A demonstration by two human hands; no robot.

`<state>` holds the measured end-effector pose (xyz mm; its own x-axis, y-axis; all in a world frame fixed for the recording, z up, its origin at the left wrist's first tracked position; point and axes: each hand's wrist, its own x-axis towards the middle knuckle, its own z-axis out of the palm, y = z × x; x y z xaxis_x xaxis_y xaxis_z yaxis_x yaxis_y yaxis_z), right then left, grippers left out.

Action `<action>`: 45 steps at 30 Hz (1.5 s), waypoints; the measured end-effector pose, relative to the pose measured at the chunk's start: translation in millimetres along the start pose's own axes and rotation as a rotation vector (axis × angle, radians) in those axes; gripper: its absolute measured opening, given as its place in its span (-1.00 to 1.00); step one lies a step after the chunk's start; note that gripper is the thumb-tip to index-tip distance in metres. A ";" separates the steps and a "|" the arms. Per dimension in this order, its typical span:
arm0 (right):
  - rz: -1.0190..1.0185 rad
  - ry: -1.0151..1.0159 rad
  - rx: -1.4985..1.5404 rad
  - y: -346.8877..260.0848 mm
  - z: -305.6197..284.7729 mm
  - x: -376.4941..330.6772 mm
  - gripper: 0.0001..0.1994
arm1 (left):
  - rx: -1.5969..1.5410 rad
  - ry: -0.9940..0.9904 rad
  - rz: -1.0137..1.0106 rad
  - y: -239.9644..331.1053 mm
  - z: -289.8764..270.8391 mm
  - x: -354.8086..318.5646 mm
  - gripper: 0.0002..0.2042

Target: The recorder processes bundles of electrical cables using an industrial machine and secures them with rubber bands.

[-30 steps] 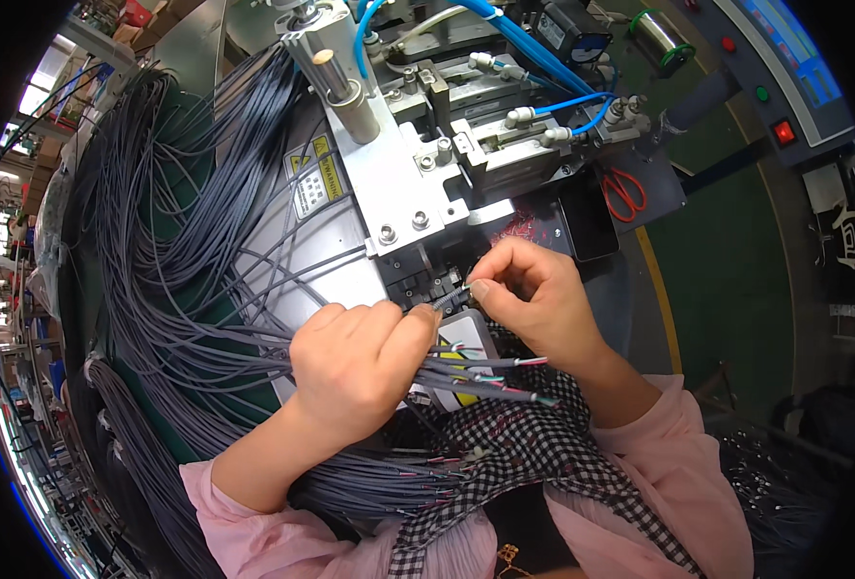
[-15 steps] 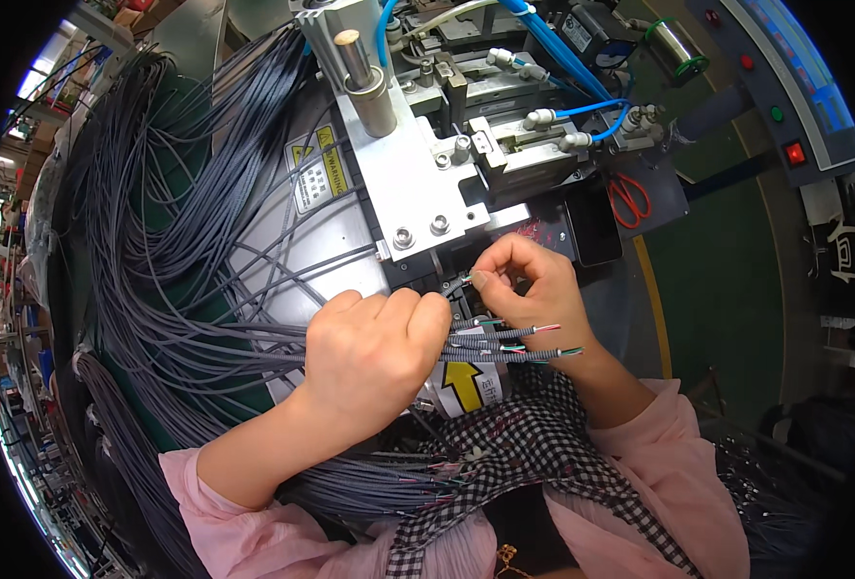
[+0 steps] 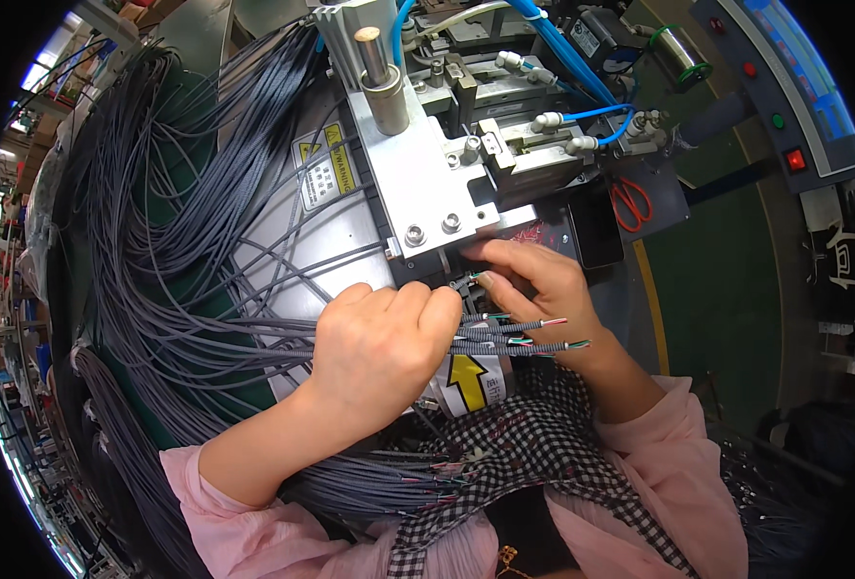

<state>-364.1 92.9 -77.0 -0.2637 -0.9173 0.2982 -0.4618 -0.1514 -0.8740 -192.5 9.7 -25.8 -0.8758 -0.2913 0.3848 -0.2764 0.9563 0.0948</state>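
Note:
My left hand (image 3: 384, 338) is closed round a bunch of grey cables (image 3: 282, 333). Several cable ends (image 3: 519, 340) stick out past its thumb side to the right, with thin red, green and white wires bared at their tips. One end with fine coloured wires (image 3: 474, 278) points up beside the machine's small fixture. Close to that tip is my right hand (image 3: 548, 294), its thumb and forefinger apart. The forefinger reaches to the edge of the metal plate (image 3: 422, 183), and its tip is partly blurred.
Blue air hoses (image 3: 567, 63) and cylinders fill the machine's back. Red-handled scissors (image 3: 630, 201) lie by a black tray (image 3: 596, 232) at right. A solder spool (image 3: 680, 55) and a screen panel (image 3: 784, 96) stand beyond. More cables (image 3: 379, 482) lie across my lap.
My right thumb and forefinger have parted from their pinch at the wire tip, and the forefinger has moved up toward the plate. My left hand keeps its cables, shifted slightly right in view.

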 end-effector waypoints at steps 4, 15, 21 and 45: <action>-0.194 -0.041 -0.228 -3.4 -10.4 6.5 -0.90 | -0.006 0.002 -0.004 -0.1 -0.3 -0.3 -0.83; 0.645 -0.289 0.508 -2.0 -7.2 13.7 -0.90 | -0.025 -0.066 0.043 -5.7 -2.5 -0.6 -0.78; 0.702 -0.297 0.626 1.2 -6.8 13.1 -0.88 | -0.046 -0.116 0.087 -21.0 -10.3 -15.6 -0.68; 0.127 0.065 0.323 -31.5 -2.1 -11.6 -0.93 | -0.445 -0.019 -0.197 1.6 -19.7 -3.9 -0.85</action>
<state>-348.2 109.1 -52.1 -0.3603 -0.9124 0.1942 -0.1330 -0.1559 -0.9788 -181.7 12.8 -9.1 -0.8319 -0.4645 0.3035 -0.2454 0.7986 0.5495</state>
